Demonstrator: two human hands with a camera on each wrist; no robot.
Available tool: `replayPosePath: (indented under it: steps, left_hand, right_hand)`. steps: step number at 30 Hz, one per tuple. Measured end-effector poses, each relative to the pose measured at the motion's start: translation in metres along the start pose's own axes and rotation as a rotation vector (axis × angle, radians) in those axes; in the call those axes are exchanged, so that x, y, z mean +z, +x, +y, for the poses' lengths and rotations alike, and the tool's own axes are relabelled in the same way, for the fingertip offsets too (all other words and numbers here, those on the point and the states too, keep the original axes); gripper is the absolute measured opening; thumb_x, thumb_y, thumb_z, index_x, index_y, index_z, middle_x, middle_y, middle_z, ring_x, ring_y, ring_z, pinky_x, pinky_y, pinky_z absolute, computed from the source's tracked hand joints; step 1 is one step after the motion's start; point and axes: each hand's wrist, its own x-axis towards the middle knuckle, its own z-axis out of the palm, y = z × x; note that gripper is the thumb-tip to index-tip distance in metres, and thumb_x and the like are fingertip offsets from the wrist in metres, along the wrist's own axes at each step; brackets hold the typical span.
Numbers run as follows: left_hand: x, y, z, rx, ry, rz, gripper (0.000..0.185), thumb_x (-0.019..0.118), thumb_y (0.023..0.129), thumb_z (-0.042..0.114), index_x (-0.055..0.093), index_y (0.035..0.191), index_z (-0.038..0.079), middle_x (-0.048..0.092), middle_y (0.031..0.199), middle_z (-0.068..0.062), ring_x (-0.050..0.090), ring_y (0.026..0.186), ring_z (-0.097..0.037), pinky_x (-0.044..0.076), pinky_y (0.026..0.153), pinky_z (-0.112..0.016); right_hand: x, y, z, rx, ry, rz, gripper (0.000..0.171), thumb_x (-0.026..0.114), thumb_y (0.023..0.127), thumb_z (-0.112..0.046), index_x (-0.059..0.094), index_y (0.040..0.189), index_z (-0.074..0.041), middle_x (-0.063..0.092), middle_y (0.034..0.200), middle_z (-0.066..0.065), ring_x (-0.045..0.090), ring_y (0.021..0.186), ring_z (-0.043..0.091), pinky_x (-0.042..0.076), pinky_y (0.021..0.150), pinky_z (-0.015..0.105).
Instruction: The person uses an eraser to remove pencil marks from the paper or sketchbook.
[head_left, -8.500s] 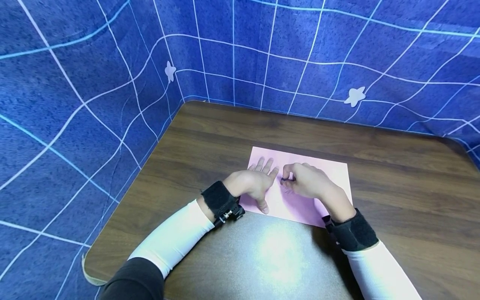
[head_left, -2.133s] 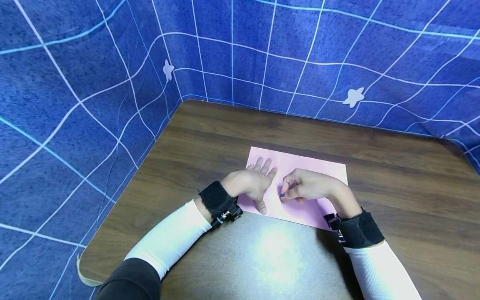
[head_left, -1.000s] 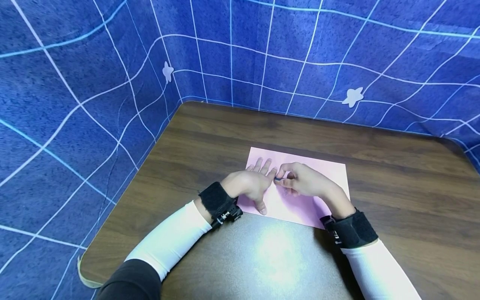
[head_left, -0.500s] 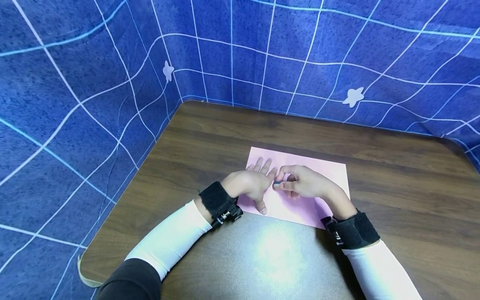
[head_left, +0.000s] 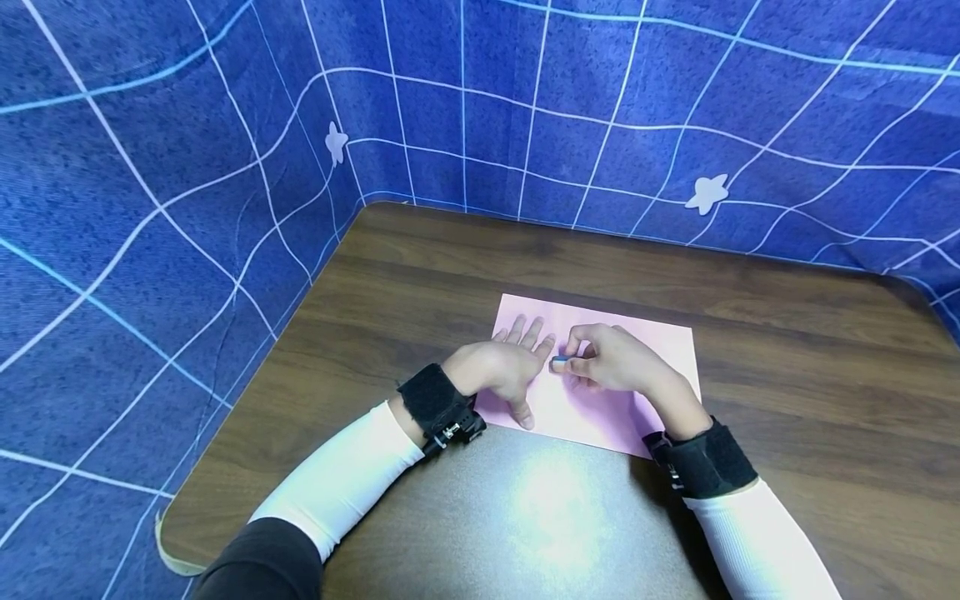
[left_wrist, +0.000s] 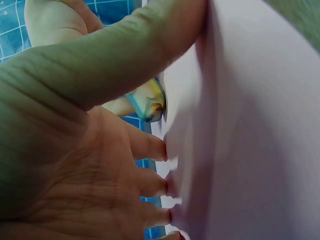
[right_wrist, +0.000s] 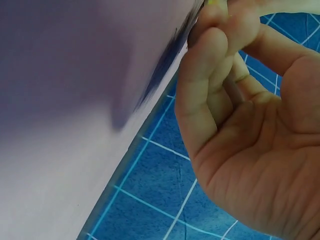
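Pink paper (head_left: 600, 392) | left hand (head_left: 504, 371) flat on it | right hand (head_left: 611, 362) pinches eraser (head_left: 559, 364)

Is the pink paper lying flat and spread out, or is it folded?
Spread flat: the pink paper shows four straight edges on the table, with the left hand pressing it down.

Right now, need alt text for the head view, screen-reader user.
Left hand presses flat on a pink sheet while the right hand pinches a small blue-grey object against it. The sheet lies on a dark wood table walled by blue grid cloth.
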Motion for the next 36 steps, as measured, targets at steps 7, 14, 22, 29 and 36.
replayPosePath:
  steps: [7, 14, 22, 29, 36]
  left_hand:
    - [0.001, -0.001, 0.0, 0.001, -0.021, 0.01, 0.136, 0.087, 0.072, 0.054, -0.003, 0.165, 0.013, -0.021, 0.17, -0.017, -0.019, 0.157, -0.036, 0.002, 0.131, -0.048]
    - [0.001, 0.001, -0.001, -0.003, -0.019, -0.001, 0.137, 0.087, 0.072, 0.054, -0.005, 0.165, 0.012, -0.021, 0.17, -0.017, -0.02, 0.157, -0.036, 0.0, 0.132, -0.047]
    - [0.001, 0.001, -0.002, -0.006, -0.015, -0.007, 0.139, 0.087, 0.072, 0.056, -0.006, 0.165, 0.011, -0.023, 0.169, -0.017, -0.02, 0.157, -0.036, -0.001, 0.131, -0.048]
    - [0.002, 0.001, -0.001, -0.006, -0.014, -0.007, 0.14, 0.088, 0.071, 0.055, -0.006, 0.165, 0.01, -0.023, 0.169, -0.018, -0.02, 0.157, -0.037, -0.001, 0.131, -0.049]
    - [0.002, 0.003, -0.001, -0.005, -0.018, -0.005, 0.14, 0.088, 0.071, 0.055, -0.006, 0.165, 0.011, -0.022, 0.169, -0.017, -0.02, 0.157, -0.036, -0.002, 0.131, -0.049]
  right_hand:
    - [-0.002, -0.002, -0.003, 0.05, -0.098, 0.078, 0.022, 0.075, 0.094, -0.033, 0.067, 0.089, -0.013, 0.071, 0.063, 0.002, 0.065, 0.055, 0.011, 0.05, 0.065, 0.028]
    - [-0.005, -0.004, -0.004, 0.097, -0.191, 0.143, 0.021, 0.075, 0.092, -0.033, 0.067, 0.086, -0.014, 0.065, 0.064, -0.001, 0.059, 0.061, 0.014, 0.045, 0.061, 0.03]
    - [-0.012, -0.006, 0.002, 0.075, -0.276, 0.208, 0.018, 0.076, 0.09, -0.026, 0.067, 0.085, -0.011, 0.055, 0.06, -0.003, 0.05, 0.062, 0.016, 0.039, 0.059, 0.03]
    - [-0.013, -0.004, 0.002, 0.067, -0.139, 0.187, 0.023, 0.071, 0.096, -0.028, 0.063, 0.1, -0.007, 0.069, 0.061, 0.002, 0.064, 0.055, 0.015, 0.046, 0.059, 0.029]
    - [-0.007, -0.002, 0.003, 0.017, -0.156, 0.158, 0.023, 0.068, 0.098, -0.021, 0.066, 0.114, -0.004, 0.068, 0.059, 0.003, 0.061, 0.052, 0.013, 0.046, 0.058, 0.028]
